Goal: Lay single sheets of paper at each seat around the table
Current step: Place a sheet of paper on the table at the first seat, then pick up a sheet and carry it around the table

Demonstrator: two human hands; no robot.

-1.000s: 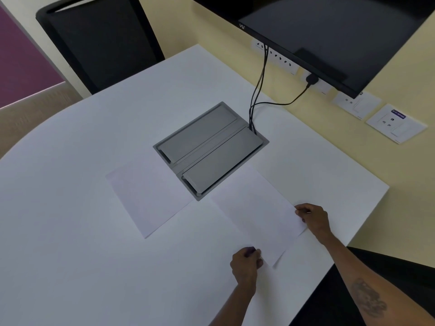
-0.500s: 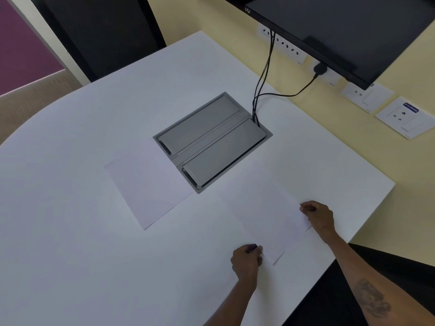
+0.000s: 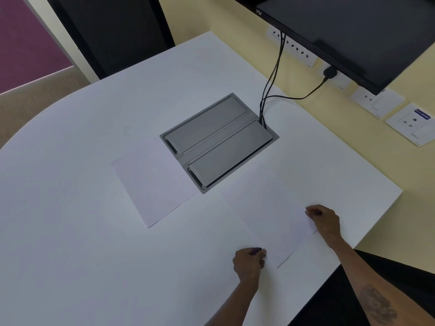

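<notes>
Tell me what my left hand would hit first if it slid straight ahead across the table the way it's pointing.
Probably the grey cable box set into the table. The left hand points up and slightly right, over the sheet of paper that it rests on; the line is rough, since depth is unclear.

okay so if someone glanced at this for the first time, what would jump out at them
Probably the grey cable box sunk into the middle of the white table, with black cables running up to the wall. Next, the left hand and right hand pressing a sheet of paper at the near edge.
</notes>
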